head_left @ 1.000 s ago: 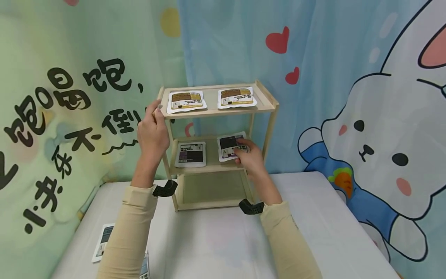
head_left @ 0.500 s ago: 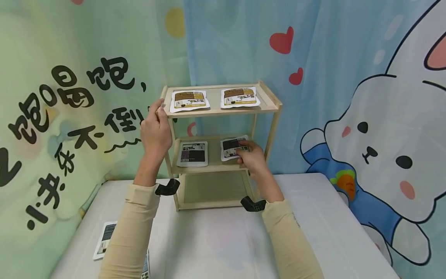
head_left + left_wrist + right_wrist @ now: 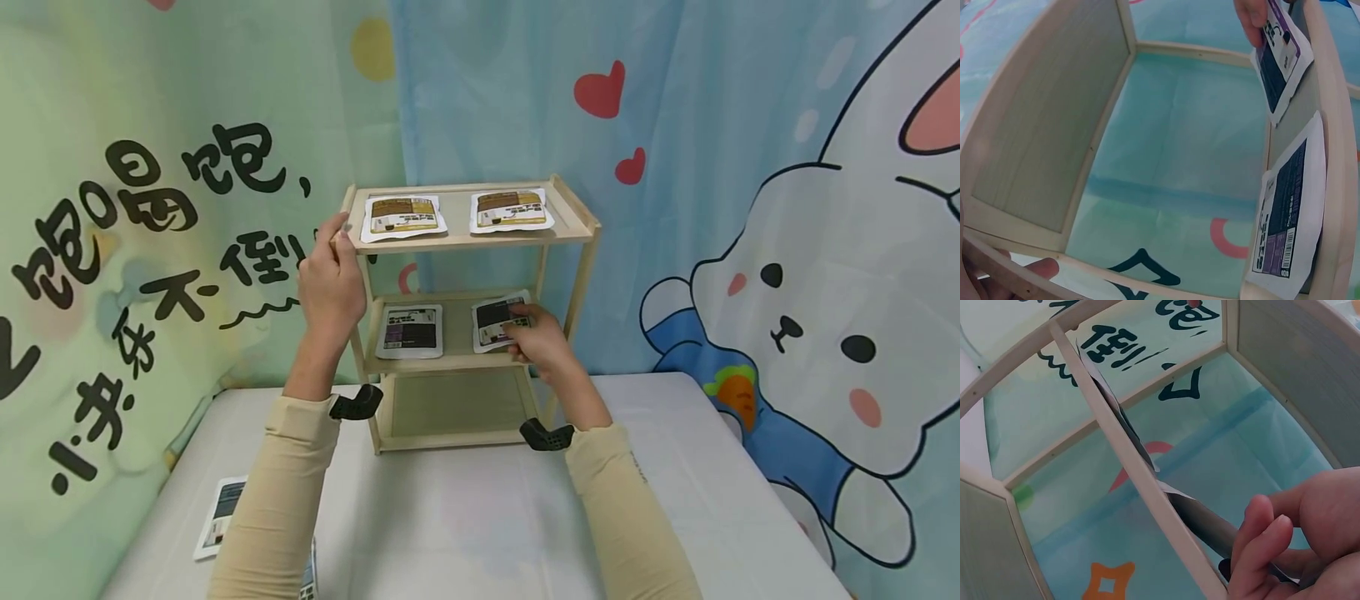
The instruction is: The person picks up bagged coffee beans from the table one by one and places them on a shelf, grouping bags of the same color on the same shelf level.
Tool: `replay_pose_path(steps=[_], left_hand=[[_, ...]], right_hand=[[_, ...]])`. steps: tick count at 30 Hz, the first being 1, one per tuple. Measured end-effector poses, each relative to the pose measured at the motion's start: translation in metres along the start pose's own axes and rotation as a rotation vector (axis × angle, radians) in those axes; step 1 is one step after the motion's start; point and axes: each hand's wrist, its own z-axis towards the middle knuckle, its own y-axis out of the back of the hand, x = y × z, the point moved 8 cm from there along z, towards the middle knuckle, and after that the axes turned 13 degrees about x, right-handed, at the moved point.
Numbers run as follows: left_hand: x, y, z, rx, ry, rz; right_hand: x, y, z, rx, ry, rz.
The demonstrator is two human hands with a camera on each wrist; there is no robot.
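Observation:
A small three-tier wooden rack (image 3: 465,363) stands on the white-covered table. My left hand (image 3: 330,279) grips the left end of its top shelf, and its fingertips show at the frame in the left wrist view. On the middle shelf, my right hand (image 3: 546,343) pinches the right edge of a white, black and purple pouch (image 3: 491,317), thumb on top. That pouch lies slightly askew. A matching pouch (image 3: 410,333) lies flat on the left of the same shelf. In the right wrist view, my fingers (image 3: 1260,550) partly hide the held pouch.
Two brown and yellow pouches, one left (image 3: 405,217) and one right (image 3: 512,210), lie on the top shelf. Near my left sleeve, a blue-labelled pouch (image 3: 217,521) and a mostly hidden one (image 3: 308,575) lie on the table. A printed curtain (image 3: 480,100) hangs behind.
My right hand has shifted slightly down and to the right at the pouch's edge. My left hand keeps its hold on the rack. The head view has swayed a little.

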Motion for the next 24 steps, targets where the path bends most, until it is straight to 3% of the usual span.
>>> replay_pose_path(steps=[11, 14, 20, 24], left_hand=[[0.000, -0.002, 0.000, 0.036, 0.018, 0.010], [0.000, -0.003, -0.001, 0.037, 0.024, 0.006], [0.000, -0.003, -0.001, 0.031, 0.029, 0.005], [-0.001, -0.002, -0.001, 0.020, 0.027, 0.003]], right_hand=[[0.004, -0.002, -0.005, -0.013, 0.005, -0.109], [0.005, -0.002, -0.009, -0.052, 0.028, -0.198], [0.009, 0.001, -0.019, -0.166, 0.060, -0.474], [0.010, 0.000, -0.024, -0.193, 0.083, -0.539]])
